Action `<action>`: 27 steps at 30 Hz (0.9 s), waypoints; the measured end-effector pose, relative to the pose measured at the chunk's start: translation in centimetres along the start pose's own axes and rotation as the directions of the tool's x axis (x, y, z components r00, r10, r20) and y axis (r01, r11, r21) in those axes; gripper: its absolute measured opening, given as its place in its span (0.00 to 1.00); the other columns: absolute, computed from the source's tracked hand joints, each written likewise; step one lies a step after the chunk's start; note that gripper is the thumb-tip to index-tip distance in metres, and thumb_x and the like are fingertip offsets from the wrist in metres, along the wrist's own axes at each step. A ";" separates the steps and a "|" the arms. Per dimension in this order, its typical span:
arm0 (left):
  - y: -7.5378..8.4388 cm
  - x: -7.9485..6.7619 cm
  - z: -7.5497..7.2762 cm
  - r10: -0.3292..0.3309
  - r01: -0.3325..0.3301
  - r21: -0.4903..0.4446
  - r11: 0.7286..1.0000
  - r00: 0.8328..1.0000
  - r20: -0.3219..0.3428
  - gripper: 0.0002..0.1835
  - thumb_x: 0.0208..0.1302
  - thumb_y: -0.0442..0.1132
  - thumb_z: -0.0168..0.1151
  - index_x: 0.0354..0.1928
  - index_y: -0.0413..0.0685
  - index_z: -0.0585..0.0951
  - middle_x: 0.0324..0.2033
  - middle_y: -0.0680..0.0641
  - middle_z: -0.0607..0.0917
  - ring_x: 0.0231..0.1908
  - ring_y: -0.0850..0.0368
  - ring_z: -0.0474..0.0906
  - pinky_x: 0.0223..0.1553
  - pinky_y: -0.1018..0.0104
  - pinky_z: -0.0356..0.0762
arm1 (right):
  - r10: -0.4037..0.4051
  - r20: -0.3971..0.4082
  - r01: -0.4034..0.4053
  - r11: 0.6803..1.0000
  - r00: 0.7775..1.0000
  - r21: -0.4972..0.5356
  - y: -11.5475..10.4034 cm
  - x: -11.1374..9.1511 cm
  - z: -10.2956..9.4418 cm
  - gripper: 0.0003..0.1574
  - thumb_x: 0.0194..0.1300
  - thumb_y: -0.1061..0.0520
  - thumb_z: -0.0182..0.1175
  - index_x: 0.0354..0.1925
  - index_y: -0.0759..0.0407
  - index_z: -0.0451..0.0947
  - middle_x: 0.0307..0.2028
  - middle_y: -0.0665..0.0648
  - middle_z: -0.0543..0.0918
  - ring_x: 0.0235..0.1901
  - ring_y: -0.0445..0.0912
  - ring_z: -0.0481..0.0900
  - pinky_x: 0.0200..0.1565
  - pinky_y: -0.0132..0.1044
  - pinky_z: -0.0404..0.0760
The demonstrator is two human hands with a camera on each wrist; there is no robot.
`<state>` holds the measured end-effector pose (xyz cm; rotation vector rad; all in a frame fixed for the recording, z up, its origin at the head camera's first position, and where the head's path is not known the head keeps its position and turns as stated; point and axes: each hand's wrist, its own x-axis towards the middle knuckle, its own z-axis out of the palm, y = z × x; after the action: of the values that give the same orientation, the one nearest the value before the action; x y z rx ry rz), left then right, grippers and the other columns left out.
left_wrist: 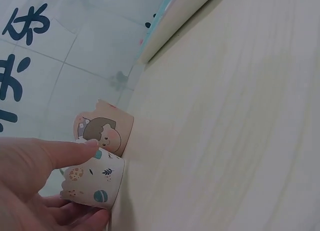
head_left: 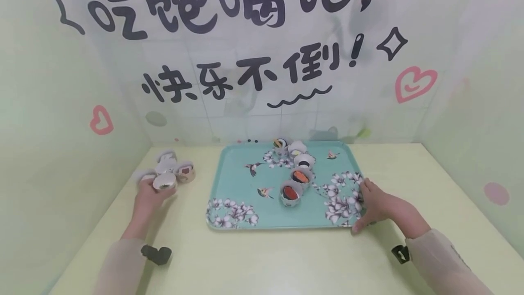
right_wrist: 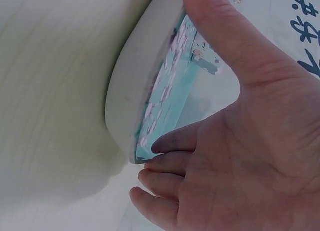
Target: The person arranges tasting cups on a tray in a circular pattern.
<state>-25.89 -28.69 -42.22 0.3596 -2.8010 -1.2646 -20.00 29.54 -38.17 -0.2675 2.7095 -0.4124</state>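
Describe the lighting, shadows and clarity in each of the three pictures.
Head view: bright, washed-out light, a pale sheen on the table, cup prints too small to make out; left wrist view: tilted, with a faint shadow beside the cup in the left hand; right wrist view: a broad, soft-edged shadow beside the tray.

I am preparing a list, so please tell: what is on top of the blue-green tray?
On the tray stand five paper cups with small food-like pieces inside; the nearest piece is mostly red. The tray surface beneath the cups is hidden.
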 end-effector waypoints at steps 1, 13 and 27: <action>0.0 0.1 0.1 -0.001 0.001 -0.003 1.000 1.000 -0.007 0.32 0.63 0.43 0.67 0.60 0.26 0.68 0.57 0.26 0.75 0.52 0.38 0.74 0.48 0.52 0.75 | 0.000 0.002 0.000 1.000 1.000 -0.001 0.0 0.0 0.0 0.90 0.34 0.36 0.82 0.69 0.88 0.40 0.70 0.89 0.39 0.71 0.80 0.41 0.71 0.69 0.53; 0.5 -0.3 -0.5 -0.030 0.030 0.052 0.998 1.000 -0.001 0.37 0.68 0.46 0.62 0.69 0.30 0.60 0.66 0.25 0.68 0.63 0.29 0.67 0.63 0.37 0.68 | 0.015 0.027 -0.016 1.000 1.000 0.008 0.3 0.3 -0.1 0.93 0.33 0.33 0.81 0.70 0.88 0.37 0.70 0.88 0.37 0.71 0.79 0.39 0.71 0.70 0.51; 2.9 -1.5 -0.5 0.108 -0.111 0.051 0.993 0.992 0.059 0.40 0.66 0.46 0.65 0.69 0.27 0.61 0.62 0.24 0.71 0.61 0.30 0.71 0.58 0.42 0.74 | 0.034 0.036 -0.034 0.999 0.999 0.006 0.3 0.4 -0.1 0.93 0.33 0.33 0.81 0.70 0.87 0.37 0.70 0.88 0.37 0.71 0.79 0.39 0.71 0.70 0.51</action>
<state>-24.91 -26.86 -39.62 0.1728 -2.8619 -1.1970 -20.45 29.73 -38.30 -0.2245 2.6735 -0.4033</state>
